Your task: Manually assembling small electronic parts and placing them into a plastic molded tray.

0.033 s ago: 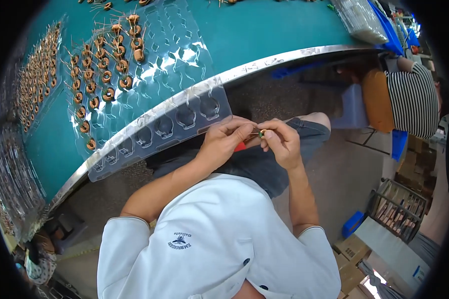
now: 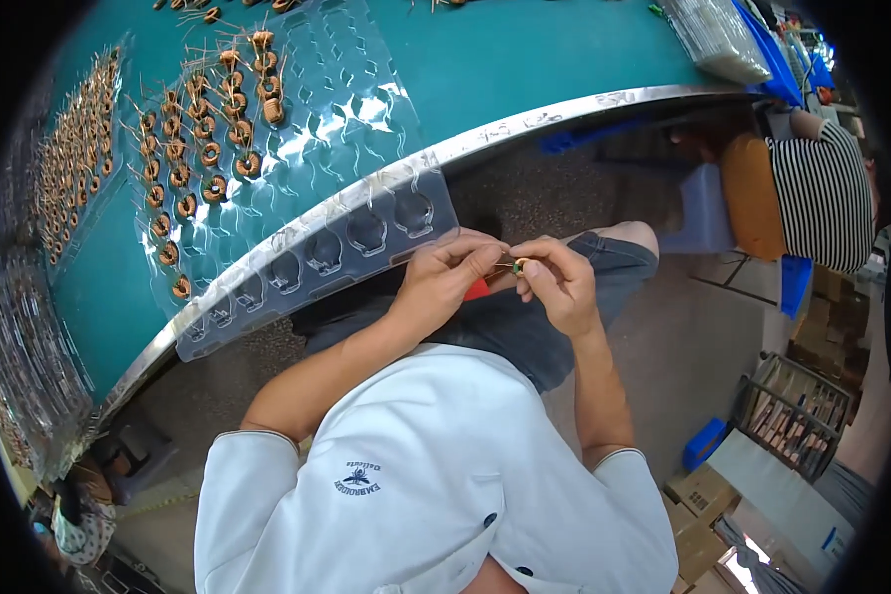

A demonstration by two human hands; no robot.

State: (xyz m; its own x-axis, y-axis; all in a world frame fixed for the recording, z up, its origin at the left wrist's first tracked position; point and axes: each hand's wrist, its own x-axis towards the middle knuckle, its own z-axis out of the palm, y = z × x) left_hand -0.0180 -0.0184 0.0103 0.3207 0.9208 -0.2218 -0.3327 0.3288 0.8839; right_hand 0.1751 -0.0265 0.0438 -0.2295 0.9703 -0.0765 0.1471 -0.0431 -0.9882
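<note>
Above my lap, my right hand [image 2: 564, 289] pinches a small toroidal coil [image 2: 520, 266] with a green core and copper winding between thumb and fingers. My left hand [image 2: 449, 277] is closed beside it, thumb against forefinger, on a thin copper wire [image 2: 506, 263] that runs to the coil. The fingertips nearly meet, and they hide part of the coil. Just below the left fingers shows a small red patch [image 2: 477, 289] that I cannot identify. On the bench, a clear plastic tray [image 2: 342, 148] holds rows of finished-looking copper coils [image 2: 211, 153], leads sticking up; its front part overhangs the edge.
The green bench [image 2: 525, 49] has a pale metal edge [image 2: 564, 111]. Another tray of coils [image 2: 79, 148] lies at left, near stacked clear trays [image 2: 30, 327]. More clear trays [image 2: 713, 40] sit at far right. A person in a striped top [image 2: 820, 198] sits to the right, near a crate [image 2: 794, 416].
</note>
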